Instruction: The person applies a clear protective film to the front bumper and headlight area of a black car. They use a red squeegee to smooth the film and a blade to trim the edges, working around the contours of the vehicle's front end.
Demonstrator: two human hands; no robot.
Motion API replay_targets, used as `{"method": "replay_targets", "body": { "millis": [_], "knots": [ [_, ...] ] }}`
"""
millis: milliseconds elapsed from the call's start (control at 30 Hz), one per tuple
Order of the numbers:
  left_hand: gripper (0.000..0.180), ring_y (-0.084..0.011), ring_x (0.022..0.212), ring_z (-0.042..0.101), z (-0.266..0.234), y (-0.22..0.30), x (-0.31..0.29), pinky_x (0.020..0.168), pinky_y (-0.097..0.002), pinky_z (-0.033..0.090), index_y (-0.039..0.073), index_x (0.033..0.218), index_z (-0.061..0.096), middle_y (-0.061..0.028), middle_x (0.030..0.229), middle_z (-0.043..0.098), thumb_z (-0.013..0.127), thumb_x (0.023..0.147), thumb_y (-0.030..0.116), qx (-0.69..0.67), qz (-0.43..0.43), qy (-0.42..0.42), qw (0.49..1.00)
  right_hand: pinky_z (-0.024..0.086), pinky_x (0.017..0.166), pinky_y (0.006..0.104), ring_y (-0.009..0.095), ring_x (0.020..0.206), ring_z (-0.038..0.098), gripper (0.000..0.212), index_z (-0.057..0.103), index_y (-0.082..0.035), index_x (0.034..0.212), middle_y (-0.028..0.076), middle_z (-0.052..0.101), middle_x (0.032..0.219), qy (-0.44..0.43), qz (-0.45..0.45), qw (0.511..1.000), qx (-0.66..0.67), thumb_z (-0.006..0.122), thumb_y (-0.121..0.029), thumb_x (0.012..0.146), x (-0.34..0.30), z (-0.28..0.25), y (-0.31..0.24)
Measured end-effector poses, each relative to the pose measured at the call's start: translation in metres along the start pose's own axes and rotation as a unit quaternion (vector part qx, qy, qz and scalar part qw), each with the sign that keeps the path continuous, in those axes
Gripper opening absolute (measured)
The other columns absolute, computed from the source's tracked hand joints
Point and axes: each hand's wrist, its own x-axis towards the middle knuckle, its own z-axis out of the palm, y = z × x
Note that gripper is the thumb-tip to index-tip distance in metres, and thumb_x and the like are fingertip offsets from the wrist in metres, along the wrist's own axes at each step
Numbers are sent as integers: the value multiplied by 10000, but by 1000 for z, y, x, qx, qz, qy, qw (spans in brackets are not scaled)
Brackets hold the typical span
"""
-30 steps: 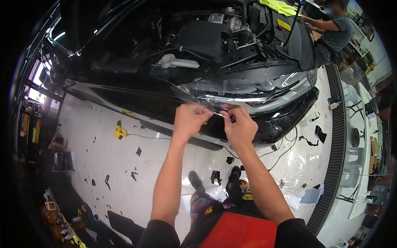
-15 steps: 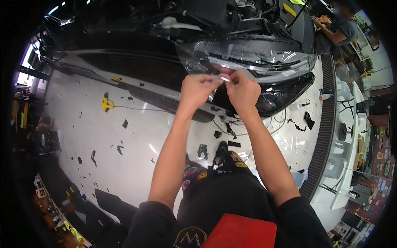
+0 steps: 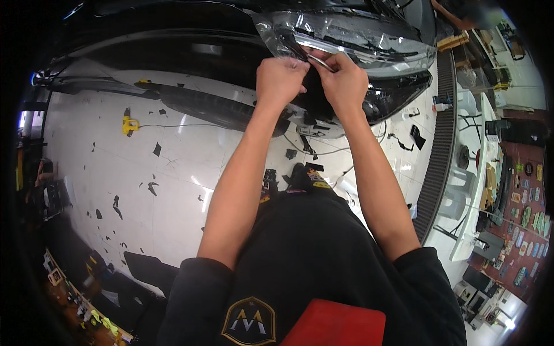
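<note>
A black car's headlight (image 3: 369,43) lies ahead of me, with wrinkled clear film (image 3: 266,36) over it and around its left corner. My left hand (image 3: 280,82) is closed at the lower left corner of the headlight, its fingertips pinching the film's edge. Close beside it on the right, my right hand (image 3: 345,79) grips a thin silvery blade-like tool (image 3: 321,62), whose tip points toward the left fingertips. Exactly what lies between the two sets of fingertips is too small to make out. Below both hands is the black bumper (image 3: 398,93).
On the floor at left lies a yellow heat gun (image 3: 129,123) with its cord running right. Black scraps (image 3: 157,149) are scattered about. At right are a dark floor grate (image 3: 435,150), a white table (image 3: 466,239) and another person's arm (image 3: 453,16).
My view has tipped, and I stand closer to the car. My hands have parted slightly, and the silvery tool now shows clearly in the right one. The other person has nearly left view.
</note>
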Motion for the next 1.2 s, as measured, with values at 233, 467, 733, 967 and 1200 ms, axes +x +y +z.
{"method": "replay_targets", "body": {
  "millis": [233,467,733,967,1200],
  "knots": [
    [198,-166,600,753,7,1,-2,578,-290,581,-44,914,799,-102,711,756,773,889,151,1,0,42,999,566,625,371,259,644,740,196,748,-69,861,71,759,738,-2,-25,999,-24,860,-227,836,-5,3,4],
    [189,-187,631,776,1,2,-1,617,-301,593,-38,886,795,-129,723,775,766,871,148,79,65,43,994,568,633,395,283,654,741,188,748,-75,860,66,758,752,19,-40,999,-30,844,-235,841,-6,3,6],
    [198,-199,662,787,-10,5,6,646,-305,596,-39,900,799,-146,737,778,761,876,154,123,77,2,989,559,628,392,297,630,727,316,747,-83,835,67,745,705,10,-9,999,-51,870,-373,859,-8,3,2],
    [140,-378,776,752,-14,3,18,773,-404,605,45,790,804,-189,762,750,734,794,166,182,124,18,975,560,640,392,307,644,729,345,745,-79,830,78,746,706,3,10,999,-45,871,-399,856,-4,3,-2],
    [588,-146,793,722,-62,1,13,758,-299,573,-55,1100,779,-103,895,790,942,792,419,113,23,-175,978,534,652,394,312,652,674,278,742,-33,1004,107,696,735,-79,19,994,74,821,-279,902,0,-24,-6]
  ]
}}
